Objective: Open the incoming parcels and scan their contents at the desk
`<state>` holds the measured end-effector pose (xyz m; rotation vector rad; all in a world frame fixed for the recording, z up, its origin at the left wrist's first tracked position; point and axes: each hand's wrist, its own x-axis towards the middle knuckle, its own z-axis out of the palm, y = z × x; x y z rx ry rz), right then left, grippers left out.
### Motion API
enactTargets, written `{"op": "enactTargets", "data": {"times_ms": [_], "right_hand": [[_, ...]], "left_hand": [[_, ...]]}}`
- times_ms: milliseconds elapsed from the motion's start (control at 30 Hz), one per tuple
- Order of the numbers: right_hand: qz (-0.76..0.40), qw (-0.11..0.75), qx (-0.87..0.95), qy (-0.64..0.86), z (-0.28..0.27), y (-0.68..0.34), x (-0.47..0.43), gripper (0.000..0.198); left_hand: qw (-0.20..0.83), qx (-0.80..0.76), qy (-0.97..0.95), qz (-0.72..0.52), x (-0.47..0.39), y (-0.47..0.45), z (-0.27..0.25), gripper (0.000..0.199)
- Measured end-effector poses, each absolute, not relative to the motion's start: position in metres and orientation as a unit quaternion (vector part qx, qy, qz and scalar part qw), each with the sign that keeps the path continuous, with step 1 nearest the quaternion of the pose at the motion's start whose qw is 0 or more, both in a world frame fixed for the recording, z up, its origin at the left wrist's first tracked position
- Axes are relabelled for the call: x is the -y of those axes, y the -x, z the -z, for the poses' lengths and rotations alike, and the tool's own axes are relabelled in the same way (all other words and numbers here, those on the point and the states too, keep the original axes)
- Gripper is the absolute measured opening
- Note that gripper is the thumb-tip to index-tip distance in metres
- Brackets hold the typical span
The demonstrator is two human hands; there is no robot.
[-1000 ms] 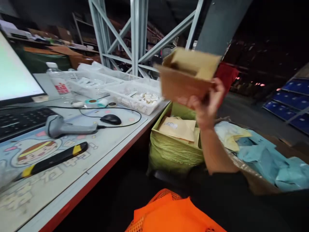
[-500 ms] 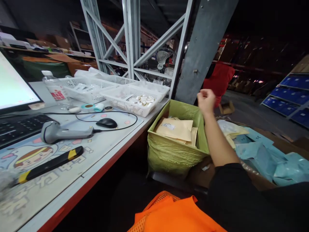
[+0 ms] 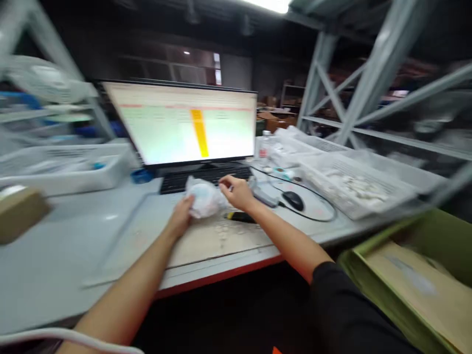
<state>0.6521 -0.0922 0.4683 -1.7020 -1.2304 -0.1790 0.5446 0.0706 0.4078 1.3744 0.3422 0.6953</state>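
Observation:
A clear plastic bag [image 3: 203, 197] with something pale and light blue inside is above the desk mat, before the keyboard [image 3: 177, 183]. My left hand [image 3: 182, 215] is closed on the bag's left side, thumb on top. At its right edge is my right hand [image 3: 238, 192], fingers curled into a pinch; blur hides what they hold, if anything. A black and yellow box cutter [image 3: 241, 217] lies on the mat below my right hand. The grey barcode scanner [image 3: 263, 196] rests just past that hand, partly covered by it.
A monitor [image 3: 184, 128] stands behind the keyboard. To the right are a mouse [image 3: 294, 200] with its cable, white baskets [image 3: 356, 209] and a green-lined bin [image 3: 383, 290] holding a tan envelope [image 3: 424, 290]. At left are a white basket [image 3: 70, 184] and a brown box [image 3: 20, 214].
My view has swung left from the bin to the desk. My right hand has gone from above the bin to the plastic bag, and my left hand has come into view holding it.

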Motion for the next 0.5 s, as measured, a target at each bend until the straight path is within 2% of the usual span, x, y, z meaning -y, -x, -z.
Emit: {"op": "enactTargets", "data": {"times_ms": [67, 133, 367, 500], "right_hand": [[0.083, 0.493, 0.515, 0.696, -0.45, -0.651, 0.071, 0.009], [0.08, 0.505, 0.525, 0.68, -0.432, -0.649, 0.068, 0.014], [0.045, 0.564, 0.464, 0.682, -0.415, -0.645, 0.094, 0.028], [-0.047, 0.591, 0.436, 0.677, -0.416, -0.654, 0.089, 0.039]], "left_hand": [[0.717, -0.18, -0.585, -0.333, -0.094, -0.525, -0.398, 0.069], [0.753, -0.165, -0.551, -0.32, -0.102, -0.523, -0.389, 0.075], [0.78, -0.128, -0.527, -0.311, -0.093, -0.537, -0.381, 0.065], [0.797, -0.128, -0.526, -0.269, -0.088, -0.53, -0.387, 0.06]]}}
